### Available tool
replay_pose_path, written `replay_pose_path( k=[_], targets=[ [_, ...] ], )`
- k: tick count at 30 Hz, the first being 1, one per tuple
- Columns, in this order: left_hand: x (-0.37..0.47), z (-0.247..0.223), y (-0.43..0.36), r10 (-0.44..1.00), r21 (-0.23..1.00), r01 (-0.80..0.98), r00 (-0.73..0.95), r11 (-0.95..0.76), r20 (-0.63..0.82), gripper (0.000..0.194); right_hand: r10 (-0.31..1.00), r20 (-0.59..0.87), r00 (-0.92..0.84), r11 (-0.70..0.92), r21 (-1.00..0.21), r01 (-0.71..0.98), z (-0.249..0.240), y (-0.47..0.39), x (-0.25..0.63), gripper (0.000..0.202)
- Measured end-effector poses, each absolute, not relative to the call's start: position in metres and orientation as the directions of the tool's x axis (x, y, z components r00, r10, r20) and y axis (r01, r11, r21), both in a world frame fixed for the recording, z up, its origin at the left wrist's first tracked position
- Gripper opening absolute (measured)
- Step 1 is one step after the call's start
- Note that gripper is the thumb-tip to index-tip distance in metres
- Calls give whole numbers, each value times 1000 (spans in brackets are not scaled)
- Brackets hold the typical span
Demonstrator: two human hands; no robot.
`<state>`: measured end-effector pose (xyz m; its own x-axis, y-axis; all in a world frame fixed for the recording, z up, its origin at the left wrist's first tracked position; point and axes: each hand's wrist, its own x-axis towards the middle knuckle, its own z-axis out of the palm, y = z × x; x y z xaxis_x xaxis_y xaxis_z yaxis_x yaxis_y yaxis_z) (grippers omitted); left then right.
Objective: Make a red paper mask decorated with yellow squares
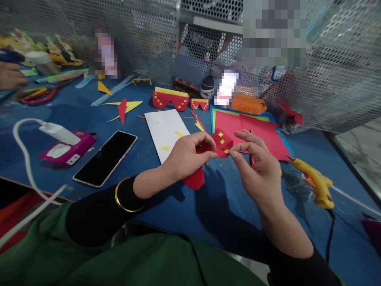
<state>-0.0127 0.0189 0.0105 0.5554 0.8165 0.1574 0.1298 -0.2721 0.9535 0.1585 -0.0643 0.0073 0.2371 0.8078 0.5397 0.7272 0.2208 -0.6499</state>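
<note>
Head view, looking down on a blue worktop [184, 206]. Left hand [186, 153] curled shut around a red paper piece [222, 142], thumb and fingers pinching its left edge; lower tail of the same red paper poking out beneath the palm. Right hand [257, 165] just beside the piece on its right, forefinger and thumb tips closed against its lower right corner, other fingers loosely bent; whether anything lies between those fingertips, impossible to tell. Small yellow squares dotted over the piece's front. Piece held above the worktop, between both hands, roughly mid-picture.

Behind the hands: a white strip [166, 133] with yellow scraps on it, and a stack of coloured sheets [262, 129], red on top. Further back, two red-and-yellow paper shapes [171, 99] lying side by side near the mesh wall [342, 59]. Right of the right hand, a yellow glue gun [317, 182] flat on the worktop, nozzle pointing toward the hand. Left of the left hand, a dark phone [105, 158] face up, next to it a pink box [67, 149] and a white charger [58, 132] with its cable trailing off the near edge. Gold bangle [122, 196] on the left wrist. Far left edge, another person's hand [10, 77] near red scissors [37, 95].
</note>
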Motion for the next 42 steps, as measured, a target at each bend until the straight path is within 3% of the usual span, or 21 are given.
replay_pose_path(
  k=[10,12,16,42],
  targets=[
    [-11,14,18,854,998,65,519,14,-46,47,797,584,153,265,-566,780,3,-62,159,13],
    [-11,14,17,836,997,59,544,53,-77,40,794,589,151,263,-556,788,2,-62,158,14],
    [-11,13,17,816,989,61,560,134,-145,10,797,590,132,269,-541,797,2,-63,158,14],
    [-9,13,15,820,988,81,550,133,-155,11,795,601,84,241,-440,865,-1,-63,156,3]
  ],
)
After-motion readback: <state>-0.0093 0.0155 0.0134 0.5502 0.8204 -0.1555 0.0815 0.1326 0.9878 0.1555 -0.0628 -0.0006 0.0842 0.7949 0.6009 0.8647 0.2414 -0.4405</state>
